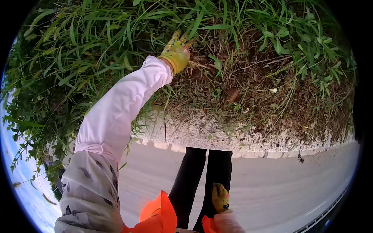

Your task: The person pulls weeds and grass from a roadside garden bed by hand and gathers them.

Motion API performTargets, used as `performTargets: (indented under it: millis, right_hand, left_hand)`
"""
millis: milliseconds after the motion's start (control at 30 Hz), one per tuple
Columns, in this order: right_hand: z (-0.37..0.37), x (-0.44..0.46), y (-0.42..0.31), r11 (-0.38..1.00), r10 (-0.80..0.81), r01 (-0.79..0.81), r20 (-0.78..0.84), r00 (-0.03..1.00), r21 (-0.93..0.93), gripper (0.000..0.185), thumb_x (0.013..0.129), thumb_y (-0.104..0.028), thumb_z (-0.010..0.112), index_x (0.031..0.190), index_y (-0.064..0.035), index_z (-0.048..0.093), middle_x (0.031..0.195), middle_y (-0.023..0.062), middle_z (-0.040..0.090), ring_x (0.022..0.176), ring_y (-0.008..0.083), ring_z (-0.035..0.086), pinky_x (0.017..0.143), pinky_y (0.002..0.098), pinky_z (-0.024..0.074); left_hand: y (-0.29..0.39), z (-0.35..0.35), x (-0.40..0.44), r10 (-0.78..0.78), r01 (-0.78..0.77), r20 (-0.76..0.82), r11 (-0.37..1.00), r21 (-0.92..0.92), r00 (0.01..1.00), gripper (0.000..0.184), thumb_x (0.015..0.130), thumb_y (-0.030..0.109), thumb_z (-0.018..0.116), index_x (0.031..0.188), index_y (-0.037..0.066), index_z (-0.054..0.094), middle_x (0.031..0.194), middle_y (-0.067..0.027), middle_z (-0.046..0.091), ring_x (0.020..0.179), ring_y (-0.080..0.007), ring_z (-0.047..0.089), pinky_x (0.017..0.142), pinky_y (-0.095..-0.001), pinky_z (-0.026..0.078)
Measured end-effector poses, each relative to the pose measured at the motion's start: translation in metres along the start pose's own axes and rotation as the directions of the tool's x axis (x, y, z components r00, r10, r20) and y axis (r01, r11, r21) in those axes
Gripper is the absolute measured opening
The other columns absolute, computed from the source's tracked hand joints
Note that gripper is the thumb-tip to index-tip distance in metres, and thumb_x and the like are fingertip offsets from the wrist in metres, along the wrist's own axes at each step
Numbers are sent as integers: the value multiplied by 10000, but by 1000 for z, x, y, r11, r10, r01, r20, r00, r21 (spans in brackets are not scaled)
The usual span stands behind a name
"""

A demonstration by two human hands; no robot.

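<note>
My left hand (177, 53), in a yellow glove with coloured dots, reaches into the green grass (155, 19) on the bank. Its fingers are stretched out and apart, with the tips partly among the blades. Dry stalks (200, 64) lie beside the palm, and I see nothing clearly held. Low down, in front of my dark trouser leg, my right hand (220, 198) wears a matching glove. Its fingers are curled closed, and whatever they may hold is hidden.
Bare soil with dry plant litter (248, 81) lies right of the left hand. Leafy weeds (311, 50) grow farther right. A pale concrete kerb (217, 130) edges the bank, with smooth grey pavement (279, 182) below. Orange cloth (159, 213) hangs near my body.
</note>
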State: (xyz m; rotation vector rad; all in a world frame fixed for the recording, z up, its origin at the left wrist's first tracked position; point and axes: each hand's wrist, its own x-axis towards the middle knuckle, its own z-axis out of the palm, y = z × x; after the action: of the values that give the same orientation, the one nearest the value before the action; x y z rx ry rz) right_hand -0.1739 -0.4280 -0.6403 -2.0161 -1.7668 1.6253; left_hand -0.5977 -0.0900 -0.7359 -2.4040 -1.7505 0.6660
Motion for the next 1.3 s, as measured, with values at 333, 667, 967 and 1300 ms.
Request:
performTargets:
  millis: [333,667,967,1300]
  right_hand:
    - [9,-1,2,998,57,-57,4,998,24,109,835,-64,537,893,-40,627,702,95,651,604,207,642,566,298,500]
    - [7,0,10,993,75,-74,1,997,93,104,825,-34,547,900,-27,619,727,118,651,622,221,644,566,306,501]
    - [3,3,10,1000,-2,2,15,1000,10,96,827,-46,553,900,-35,614,724,109,649,628,221,645,562,306,498]
    - [6,3,3,999,19,-19,8,1000,30,98,840,-57,541,899,-37,616,689,95,640,600,208,637,547,301,493]
  left_hand:
    - [-44,20,40,-268,365,306,871,-328,914,272,896,211,454,1030,39,615,977,-158,657,884,-292,638,769,-402,495]
    - [10,-10,-70,96,314,611,790,-527,786,279,806,270,574,931,24,620,853,-190,642,792,-362,617,713,-438,491]
    - [-36,31,-60,-328,447,535,888,-105,779,424,788,141,525,1204,64,504,1150,-241,569,949,-354,621,779,-466,490]
    - [-48,62,-63,-379,575,531,773,-269,758,216,753,136,544,797,-20,686,853,-250,646,813,-395,643,710,-438,508]
